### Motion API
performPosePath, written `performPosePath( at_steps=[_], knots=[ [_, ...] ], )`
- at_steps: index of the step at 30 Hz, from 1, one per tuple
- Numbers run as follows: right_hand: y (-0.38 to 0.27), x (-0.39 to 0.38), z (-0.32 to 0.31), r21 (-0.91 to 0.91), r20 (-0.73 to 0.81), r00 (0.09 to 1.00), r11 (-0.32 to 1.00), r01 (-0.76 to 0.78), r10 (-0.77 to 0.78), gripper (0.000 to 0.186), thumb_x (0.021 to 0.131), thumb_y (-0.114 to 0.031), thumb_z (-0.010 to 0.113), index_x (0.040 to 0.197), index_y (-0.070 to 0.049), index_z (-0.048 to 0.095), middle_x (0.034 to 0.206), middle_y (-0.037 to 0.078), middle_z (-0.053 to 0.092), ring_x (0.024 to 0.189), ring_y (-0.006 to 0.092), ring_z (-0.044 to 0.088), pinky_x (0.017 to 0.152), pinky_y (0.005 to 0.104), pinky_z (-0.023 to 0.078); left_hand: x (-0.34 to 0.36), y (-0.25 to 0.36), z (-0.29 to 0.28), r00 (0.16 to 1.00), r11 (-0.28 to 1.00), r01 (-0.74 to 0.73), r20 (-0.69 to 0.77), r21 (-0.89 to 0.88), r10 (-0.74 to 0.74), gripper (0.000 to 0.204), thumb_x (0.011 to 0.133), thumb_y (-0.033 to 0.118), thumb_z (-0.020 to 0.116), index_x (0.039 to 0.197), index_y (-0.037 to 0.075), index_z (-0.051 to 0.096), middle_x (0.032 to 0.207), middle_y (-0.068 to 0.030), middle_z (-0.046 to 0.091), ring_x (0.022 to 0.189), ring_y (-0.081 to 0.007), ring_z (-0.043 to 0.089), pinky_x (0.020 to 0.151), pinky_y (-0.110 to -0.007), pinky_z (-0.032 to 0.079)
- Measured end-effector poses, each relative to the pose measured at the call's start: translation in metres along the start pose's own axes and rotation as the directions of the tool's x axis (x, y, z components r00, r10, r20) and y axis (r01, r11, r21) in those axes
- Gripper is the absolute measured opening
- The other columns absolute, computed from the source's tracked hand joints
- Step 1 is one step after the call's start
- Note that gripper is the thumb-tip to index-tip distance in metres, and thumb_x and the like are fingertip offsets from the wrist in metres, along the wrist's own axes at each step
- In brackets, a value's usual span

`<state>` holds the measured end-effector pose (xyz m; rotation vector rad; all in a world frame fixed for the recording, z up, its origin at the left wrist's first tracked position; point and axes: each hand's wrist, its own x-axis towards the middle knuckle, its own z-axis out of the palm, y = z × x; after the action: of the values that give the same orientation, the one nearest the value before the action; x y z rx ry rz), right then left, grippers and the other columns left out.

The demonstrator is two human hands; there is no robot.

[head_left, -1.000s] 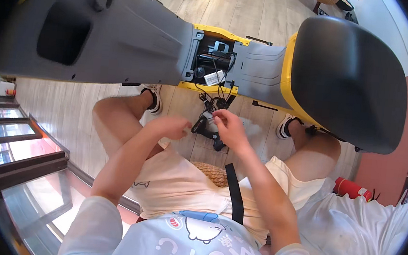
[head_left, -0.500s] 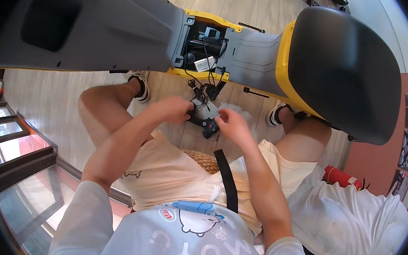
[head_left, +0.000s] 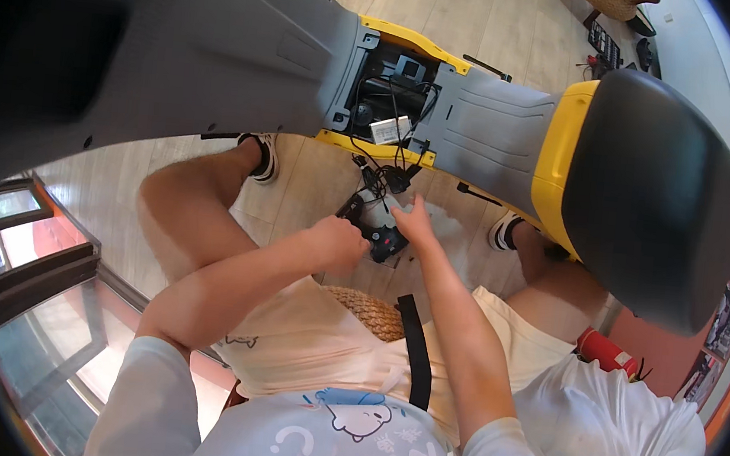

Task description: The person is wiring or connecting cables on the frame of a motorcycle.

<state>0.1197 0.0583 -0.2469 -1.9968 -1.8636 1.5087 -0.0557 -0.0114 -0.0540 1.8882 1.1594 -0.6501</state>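
Observation:
My left hand (head_left: 337, 245) is curled closed beside a black power tool (head_left: 385, 242) with a red mark, which lies on the floor between my legs. Whatever those fingers may hold is hidden. At the tool's other side my right hand (head_left: 416, 224) has its fingers apart and nothing visible in them. A slim black piece (head_left: 350, 208) lies just beyond the left hand. Farther off, tangled black cables (head_left: 378, 178) hang out of the open compartment (head_left: 366, 72) of a grey and yellow scooter. A white box-shaped part (head_left: 390, 129) sits at the compartment's near edge among the wires.
The scooter's black seat (head_left: 654, 201) stands to the right, its grey front body (head_left: 224, 51) to the left. A red fire extinguisher (head_left: 606, 349) and a white cloth bundle (head_left: 608, 432) are at lower right. Glass display cases (head_left: 42, 347) line the left. A tool case (head_left: 605, 47) lies far right.
My left hand has drawn back toward me, away from the slim black piece. My right hand has moved slightly up and away from the power tool. The whole view has shifted.

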Motion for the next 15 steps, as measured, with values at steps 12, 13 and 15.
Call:
performPosePath(
  at_steps=[12,13,15],
  knots=[
    [-0.071,0.017,-0.027,0.647,0.281,0.959,0.744,-0.166,-0.030,0.050,0.085,-0.018,0.071,0.129,-0.008,0.048,0.122,0.002,0.057,0.106,0.0133,0.053,0.084,0.0328,0.042,-0.003,0.003,-0.006,0.997,0.998,-0.064,-0.036,-0.012,0.063,0.038,0.082,0.028,0.068,0.114,0.009,0.061,0.105,-0.0103,0.065,0.102,-0.0290,0.061,0.085,-0.041,0.046],
    [-0.070,0.019,-0.019,0.723,0.192,0.977,0.687,-0.073,-0.097,0.040,0.087,-0.014,0.068,0.123,-0.008,0.054,0.112,0.000,0.062,0.097,0.0109,0.055,0.082,0.0265,0.041,-0.002,0.005,-0.010,0.997,0.997,-0.071,-0.028,-0.007,0.071,0.037,0.082,0.026,0.066,0.114,0.009,0.061,0.105,-0.0105,0.064,0.102,-0.0285,0.060,0.084,-0.041,0.046],
    [-0.063,0.027,-0.018,0.701,0.202,0.976,0.708,-0.085,-0.083,0.035,0.087,-0.013,0.068,0.119,-0.007,0.057,0.108,-0.001,0.063,0.095,0.0102,0.056,0.081,0.0250,0.041,0.002,0.008,-0.016,0.997,0.997,-0.080,-0.016,-0.007,0.080,0.036,0.082,0.024,0.065,0.114,0.009,0.061,0.104,-0.0106,0.064,0.102,-0.0280,0.060,0.083,-0.041,0.046]
  ],
)
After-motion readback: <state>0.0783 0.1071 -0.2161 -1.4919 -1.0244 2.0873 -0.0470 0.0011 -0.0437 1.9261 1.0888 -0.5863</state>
